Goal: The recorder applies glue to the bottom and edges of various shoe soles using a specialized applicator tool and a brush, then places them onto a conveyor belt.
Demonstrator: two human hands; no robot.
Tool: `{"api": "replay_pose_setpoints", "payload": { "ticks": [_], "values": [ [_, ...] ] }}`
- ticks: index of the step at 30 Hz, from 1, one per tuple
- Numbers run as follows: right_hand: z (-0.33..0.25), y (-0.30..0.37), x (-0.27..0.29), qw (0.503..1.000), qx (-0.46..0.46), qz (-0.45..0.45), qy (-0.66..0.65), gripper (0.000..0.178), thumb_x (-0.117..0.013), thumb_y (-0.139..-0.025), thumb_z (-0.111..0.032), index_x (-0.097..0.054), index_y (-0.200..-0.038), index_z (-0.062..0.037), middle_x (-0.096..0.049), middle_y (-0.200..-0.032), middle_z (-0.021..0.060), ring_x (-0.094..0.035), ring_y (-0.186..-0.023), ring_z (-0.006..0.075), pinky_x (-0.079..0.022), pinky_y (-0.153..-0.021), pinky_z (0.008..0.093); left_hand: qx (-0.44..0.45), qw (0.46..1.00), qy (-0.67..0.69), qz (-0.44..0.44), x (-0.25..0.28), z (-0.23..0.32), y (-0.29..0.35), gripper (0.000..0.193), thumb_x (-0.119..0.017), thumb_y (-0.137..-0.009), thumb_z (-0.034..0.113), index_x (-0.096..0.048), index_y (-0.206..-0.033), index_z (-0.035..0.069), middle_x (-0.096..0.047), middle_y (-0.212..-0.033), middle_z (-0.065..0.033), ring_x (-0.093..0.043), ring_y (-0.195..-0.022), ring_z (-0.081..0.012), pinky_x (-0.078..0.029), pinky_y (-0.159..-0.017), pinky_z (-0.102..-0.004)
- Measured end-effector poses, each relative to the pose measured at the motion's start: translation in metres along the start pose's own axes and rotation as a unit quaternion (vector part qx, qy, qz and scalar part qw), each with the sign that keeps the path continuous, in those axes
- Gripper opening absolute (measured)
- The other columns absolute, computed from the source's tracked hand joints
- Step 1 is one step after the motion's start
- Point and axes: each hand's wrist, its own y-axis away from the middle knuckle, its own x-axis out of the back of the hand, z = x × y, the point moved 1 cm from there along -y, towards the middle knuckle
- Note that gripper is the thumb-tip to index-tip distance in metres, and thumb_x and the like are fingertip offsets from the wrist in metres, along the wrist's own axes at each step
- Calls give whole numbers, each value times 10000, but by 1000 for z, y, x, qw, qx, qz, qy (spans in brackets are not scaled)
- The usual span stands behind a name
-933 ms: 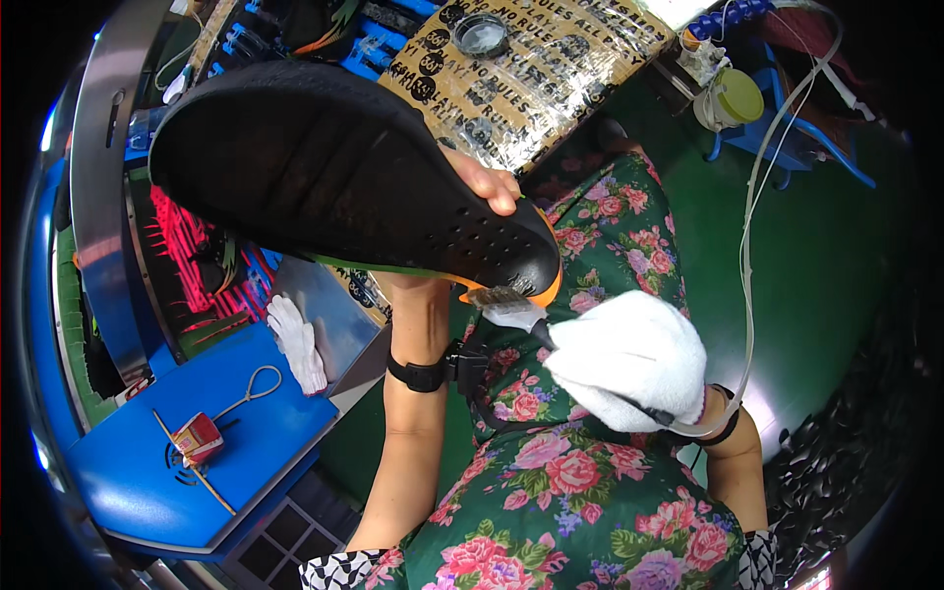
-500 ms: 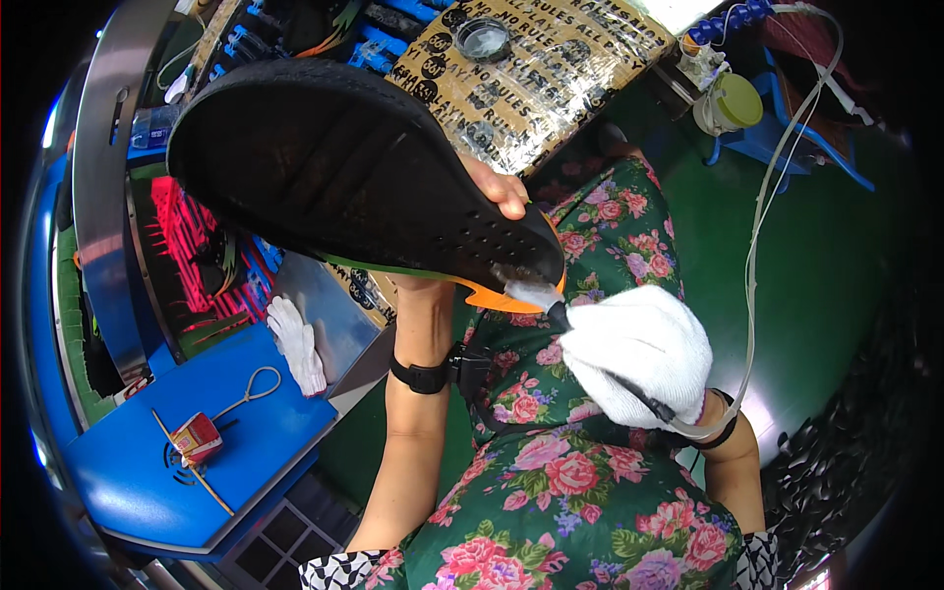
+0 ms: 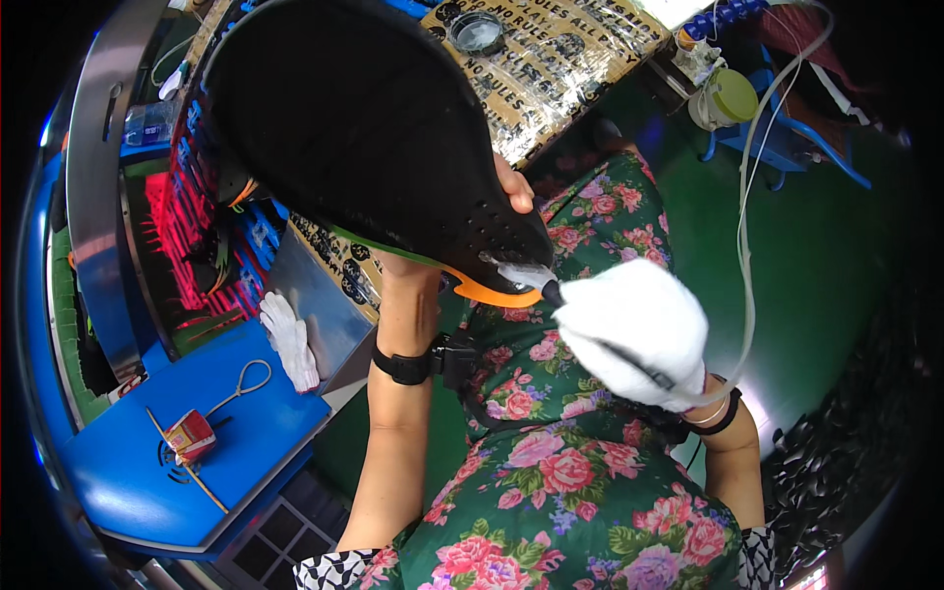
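Note:
A large black insole (image 3: 354, 147) with an orange and green edge and small holes near its narrow end fills the upper middle. My left hand (image 3: 514, 187) grips it from beneath; finger ends show at its right edge and the palm is hidden. My right hand (image 3: 634, 334), in a white glove, is closed around a slim tool (image 3: 553, 292) with a black neck and a pale, translucent flat tip. That tip touches the insole near the narrow end. A clear hose (image 3: 745, 265) runs up from the gloved hand. The gloved fingers are mostly hidden.
A taped cardboard box (image 3: 565, 88) bears a round dark dish (image 3: 476, 34). On the left, a blue tabletop (image 3: 118, 472) carries a red-and-yellow block (image 3: 190, 436) and a white glove (image 3: 288, 339). Red spiky racking (image 3: 177, 236) stands behind. A lidded bucket (image 3: 733, 98) is far right; black scraps (image 3: 836, 472) lie lower right.
The insole's wide end has swung up and to the right, and looks larger. Both hands have shifted slightly left and up, with the tool's tip still at the narrow end.

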Motion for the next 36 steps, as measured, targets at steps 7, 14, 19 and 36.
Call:
{"api": "replay_pose_setpoints", "payload": {
  "ticks": [7,14,19,36],
  "values": [
    [1,-8,10,986,4,-80,-145,271,-835,-748,-46,-773,-1009,-81,-763,-1017,80,-711,-829,232,-564,-677,342,66,997,40,25,2,0,3,896,-537,-897,756,-585,-1157,-100,-649,-972,-204,-682,-905,-315,-511,-882,-450],
    [5,-1,-4,984,52,-109,-131,300,-818,-783,-31,-777,-1078,-72,-760,-1018,102,-705,-805,271,-579,-691,358,147,979,106,96,1,2,5,1225,-409,-763,976,-485,-1353,-96,-649,-1009,-280,-678,-871,-385,-560,-782,-482],
    [5,-10,0,993,68,-77,-65,275,-835,-763,-42,-789,-1032,-72,-765,-1001,94,-717,-826,264,-577,-700,358,198,973,115,40,16,-2,6,1309,-349,-717,1012,-425,-1458,-65,-635,-1167,-309,-704,-931,-409,-614,-789,-490],
    [15,-17,-7,961,90,-217,-144,301,-816,-811,-101,-766,-1107,-90,-755,-1059,83,-703,-898,275,-572,-725,375,412,905,10,108,3,-1,-1,884,-463,-959,738,-558,-1370,-39,-726,-1066,-220,-768,-766,-276,-679,-674,-404]
  ]
}}
